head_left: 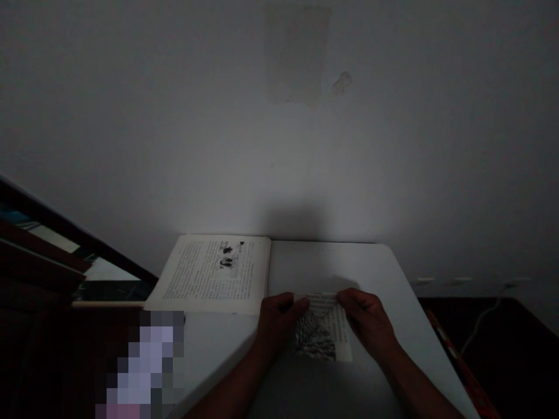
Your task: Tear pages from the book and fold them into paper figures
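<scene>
Presently, in the head view, a printed paper [321, 331] is between the two hands, above the near part of the white table [340, 265]; whether its lower edge touches the table, I cannot tell. The grip of the left hand [277, 323] is closed on the paper's corner at ten o'clock, with the thumb lying over the printed face. The grip of the right hand [369, 320] pinches the opposite corner, at one o'clock, between thumb and fingers. Both forearms rise from the lower border, the left one from seven o'clock and the right one from five o'clock, and the hands turn inward to each other. At ten o'clock from the paper, well apart, a book [205, 270] lies on the table.
</scene>
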Motion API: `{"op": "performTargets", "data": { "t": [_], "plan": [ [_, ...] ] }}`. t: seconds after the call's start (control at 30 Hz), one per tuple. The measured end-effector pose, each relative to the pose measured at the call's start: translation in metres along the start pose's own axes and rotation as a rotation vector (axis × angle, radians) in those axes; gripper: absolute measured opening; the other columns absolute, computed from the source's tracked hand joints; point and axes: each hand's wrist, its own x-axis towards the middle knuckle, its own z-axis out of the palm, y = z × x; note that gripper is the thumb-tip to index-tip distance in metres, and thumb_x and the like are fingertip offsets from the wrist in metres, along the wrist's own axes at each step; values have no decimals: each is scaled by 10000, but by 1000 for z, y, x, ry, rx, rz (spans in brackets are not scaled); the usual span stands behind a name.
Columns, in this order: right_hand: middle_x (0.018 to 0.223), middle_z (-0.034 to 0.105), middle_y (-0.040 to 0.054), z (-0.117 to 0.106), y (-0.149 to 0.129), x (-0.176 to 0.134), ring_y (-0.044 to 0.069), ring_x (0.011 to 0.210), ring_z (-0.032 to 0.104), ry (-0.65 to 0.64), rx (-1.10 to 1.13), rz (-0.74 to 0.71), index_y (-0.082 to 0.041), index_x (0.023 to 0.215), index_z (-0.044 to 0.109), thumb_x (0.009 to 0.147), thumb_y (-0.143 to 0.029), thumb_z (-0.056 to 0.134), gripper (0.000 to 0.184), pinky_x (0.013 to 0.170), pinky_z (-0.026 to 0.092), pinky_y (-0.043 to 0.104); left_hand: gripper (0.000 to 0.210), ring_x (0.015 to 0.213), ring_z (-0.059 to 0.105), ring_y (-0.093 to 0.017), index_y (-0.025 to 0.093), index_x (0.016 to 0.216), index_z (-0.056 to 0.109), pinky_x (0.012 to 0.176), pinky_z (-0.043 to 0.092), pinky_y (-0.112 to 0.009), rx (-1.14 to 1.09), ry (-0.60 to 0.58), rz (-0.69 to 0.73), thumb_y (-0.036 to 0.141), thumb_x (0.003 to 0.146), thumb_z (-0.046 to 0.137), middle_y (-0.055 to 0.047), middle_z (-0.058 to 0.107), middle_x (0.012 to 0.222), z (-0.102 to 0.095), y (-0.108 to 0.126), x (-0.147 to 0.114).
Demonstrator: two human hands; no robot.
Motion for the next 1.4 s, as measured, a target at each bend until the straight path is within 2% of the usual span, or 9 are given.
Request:
{"op": "performTargets", "data": {
  "t": [0.2,0.33,0.43,0.63,0.77,0.97,1.1,1.27,1.4],
  "plan": [
    [628,650,25,0,-6,0,171,602,580,-29,3,6,-154,739,695,734,-410,654,259,601,458,304,436,485,254,-75,166,467,357,448,207,-205,7,12,1,436,698,610,59,247,502,0,-2,0],
    [772,692,44,7,-15,-2,170,690,613,-248,64,35,-169,908,700,747,-362,657,254,729,471,329,435,484,265,-78,172,479,356,450,225,-205,15,92,10,454,704,598,59,242,511,1,-2,-1],
    [781,700,38,14,-18,-5,164,687,616,-373,17,90,-165,909,707,709,-318,699,252,707,481,306,424,487,279,-80,169,480,361,453,236,-204,73,129,68,433,727,583,57,251,511,2,0,-3],
    [733,700,33,20,-15,-6,149,626,604,-272,-74,139,-139,867,714,692,-313,707,247,599,474,255,372,517,337,-81,156,504,418,490,280,-197,168,115,200,365,774,565,47,323,532,6,0,-6],
    [711,694,35,18,-15,-6,150,621,603,-257,-62,127,-135,843,716,688,-307,711,232,591,470,252,375,504,336,-81,154,492,435,474,278,-197,99,139,159,379,747,592,48,329,514,7,1,-6],
    [751,695,56,15,-10,-3,188,692,621,-288,76,90,-139,878,709,678,-319,713,270,676,488,322,347,488,359,-86,151,506,487,449,298,-190,-130,292,6,408,694,626,52,379,491,4,11,-4],
    [755,697,61,20,-5,-6,201,688,628,-313,74,145,-139,844,710,629,-338,741,294,682,506,345,334,492,364,-84,152,528,494,437,306,-183,-222,337,-27,410,674,647,55,398,497,7,13,-3],
    [776,705,57,27,-11,-11,209,714,630,-234,-104,129,-155,826,695,620,-329,748,275,648,503,298,354,493,370,-83,155,516,470,450,327,-184,-244,355,-32,417,676,645,57,384,493,16,14,-5],
    [755,709,59,27,-13,-9,214,699,636,-95,-153,89,-157,786,692,632,-345,736,247,614,502,275,316,524,416,-98,145,562,532,493,362,-198,-232,305,-11,412,698,631,40,449,524,21,13,-9]
  ]
}}
